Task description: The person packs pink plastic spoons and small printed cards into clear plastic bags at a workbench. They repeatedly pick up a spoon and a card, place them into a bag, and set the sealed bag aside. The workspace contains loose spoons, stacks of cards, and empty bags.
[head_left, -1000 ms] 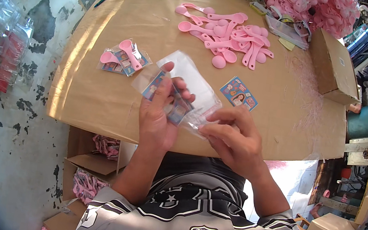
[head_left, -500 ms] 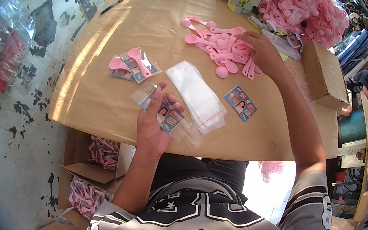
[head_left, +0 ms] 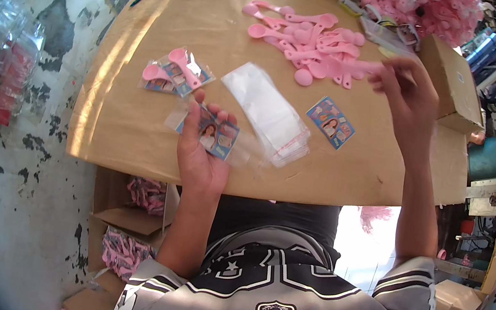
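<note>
Brown and broad, the surface (head_left: pixel 135 127) bears a loose heap of pink spoons (head_left: pixel 333 45) and, nearer the person, a stack of transparent sleeves (head_left: pixel 264 112). The right hand (head_left: pixel 411 93) is at the heap's right edge, fingers curled, blur hiding whether they grip a spoon, while the left hand (head_left: pixel 202 164) pinches a clear bag (head_left: pixel 174 119) around a blue card (head_left: pixel 224 143) between thumb and fingers above the near edge. Overlapping spoons could snag and drag others along; a slack pinch could let the slick bag slip.

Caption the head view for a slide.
Left hand holds a printed card in a clear bag; right hand beside piled pink measuring spoons.
</note>
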Demonstrator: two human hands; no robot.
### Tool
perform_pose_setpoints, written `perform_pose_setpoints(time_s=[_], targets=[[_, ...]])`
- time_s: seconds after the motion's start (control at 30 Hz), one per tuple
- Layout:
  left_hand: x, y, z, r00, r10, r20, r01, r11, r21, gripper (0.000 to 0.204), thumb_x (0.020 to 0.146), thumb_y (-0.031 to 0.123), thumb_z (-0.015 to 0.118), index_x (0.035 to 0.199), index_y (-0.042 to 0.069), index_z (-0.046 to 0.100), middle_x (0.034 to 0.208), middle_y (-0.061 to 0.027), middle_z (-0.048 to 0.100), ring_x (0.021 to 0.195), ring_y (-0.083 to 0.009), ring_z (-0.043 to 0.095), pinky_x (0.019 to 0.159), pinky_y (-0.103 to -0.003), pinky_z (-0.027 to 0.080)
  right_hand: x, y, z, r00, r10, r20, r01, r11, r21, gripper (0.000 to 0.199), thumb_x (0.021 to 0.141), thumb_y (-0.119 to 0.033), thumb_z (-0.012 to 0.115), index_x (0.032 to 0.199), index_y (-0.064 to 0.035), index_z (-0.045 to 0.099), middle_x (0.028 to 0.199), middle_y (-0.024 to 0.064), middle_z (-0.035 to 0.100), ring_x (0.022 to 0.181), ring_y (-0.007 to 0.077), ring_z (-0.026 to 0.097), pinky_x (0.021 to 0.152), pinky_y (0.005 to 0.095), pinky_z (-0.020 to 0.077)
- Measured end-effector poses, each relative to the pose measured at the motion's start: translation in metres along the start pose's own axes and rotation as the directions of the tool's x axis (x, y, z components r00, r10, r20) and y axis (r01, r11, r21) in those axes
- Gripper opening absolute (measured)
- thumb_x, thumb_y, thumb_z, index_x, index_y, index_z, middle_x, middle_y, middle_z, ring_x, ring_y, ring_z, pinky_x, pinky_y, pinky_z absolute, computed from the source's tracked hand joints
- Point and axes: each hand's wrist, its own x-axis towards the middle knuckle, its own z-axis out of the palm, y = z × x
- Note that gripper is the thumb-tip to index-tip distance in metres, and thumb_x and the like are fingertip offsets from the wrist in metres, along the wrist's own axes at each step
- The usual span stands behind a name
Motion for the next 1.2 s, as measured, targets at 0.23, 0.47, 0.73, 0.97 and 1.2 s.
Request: perform_pose_setpoints(time_s=[0.23, 0.47, 0.73, 0.97, 1.2], targets=[[0.010, -0.002, 0.027, 0.981, 0.191, 0.019, -0.190, 0.981, -0.025, 0.038, 0.113, 0.033, 0.065, 0.142, 0.009, 0.059, 0.110, -0.0050, 0.071, 0.101, -0.0164, 0.070, 0.106, -0.040, 0.059, -0.119, -0.013, 0.031, 0.886, 0.464, -0.014, -0.402, 0.782, 0.476, 0.013, 0.100, -0.009, 0.080, 0.109, -0.0022, 0.072, 0.095, 0.0023, 0.072, 0.082, 0.0081, 0.064, 0.074, 0.0234, 0.0497], [0.001, -0.031, 0.045, 0.992, 0.081, 0.101, -0.083, 0.996, 0.013, 0.040, 0.113, 0.034, 0.064, 0.144, 0.010, 0.055, 0.108, -0.0062, 0.070, 0.099, -0.0172, 0.069, 0.108, -0.042, 0.057, -0.131, -0.019, 0.076, 0.867, 0.473, 0.156, -0.450, 0.610, 0.652, 0.015, 0.103, -0.004, 0.075, 0.115, 0.0032, 0.069, 0.104, 0.0105, 0.076, 0.092, 0.0153, 0.074, 0.085, 0.0301, 0.0607], [0.003, -0.043, 0.039, 0.985, -0.037, 0.166, 0.052, 0.995, -0.085, 0.041, 0.113, 0.033, 0.064, 0.144, 0.008, 0.053, 0.117, -0.0108, 0.071, 0.110, -0.0206, 0.070, 0.111, -0.045, 0.057, -0.130, -0.020, 0.062, 0.888, 0.457, 0.054, -0.418, 0.751, 0.512, 0.018, 0.104, -0.004, 0.075, 0.117, 0.0053, 0.067, 0.105, 0.0159, 0.078, 0.099, 0.0224, 0.079, 0.093, 0.0344, 0.0642], [-0.004, -0.060, 0.064, 0.992, -0.032, 0.121, 0.027, 0.999, 0.043, 0.047, 0.112, 0.029, 0.065, 0.150, 0.006, 0.048, 0.125, -0.0149, 0.072, 0.119, -0.0271, 0.072, 0.114, -0.052, 0.057, -0.136, -0.019, 0.068, 0.872, 0.479, 0.097, -0.414, 0.618, 0.668, 0.015, 0.103, -0.002, 0.075, 0.113, 0.0037, 0.065, 0.103, 0.0127, 0.077, 0.092, 0.0167, 0.076, 0.087, 0.0309, 0.0612], [-0.007, -0.058, 0.059, 0.923, -0.237, 0.304, 0.242, 0.970, 0.021, 0.047, 0.113, 0.027, 0.063, 0.152, 0.005, 0.046, 0.118, -0.0124, 0.071, 0.112, -0.0276, 0.075, 0.106, -0.050, 0.062, -0.127, -0.014, 0.075, 0.918, 0.368, 0.148, -0.375, 0.685, 0.625, 0.025, 0.101, -0.001, 0.077, 0.119, 0.0010, 0.061, 0.117, 0.0101, 0.071, 0.101, 0.0143, 0.070, 0.091, 0.0314, 0.0583]])
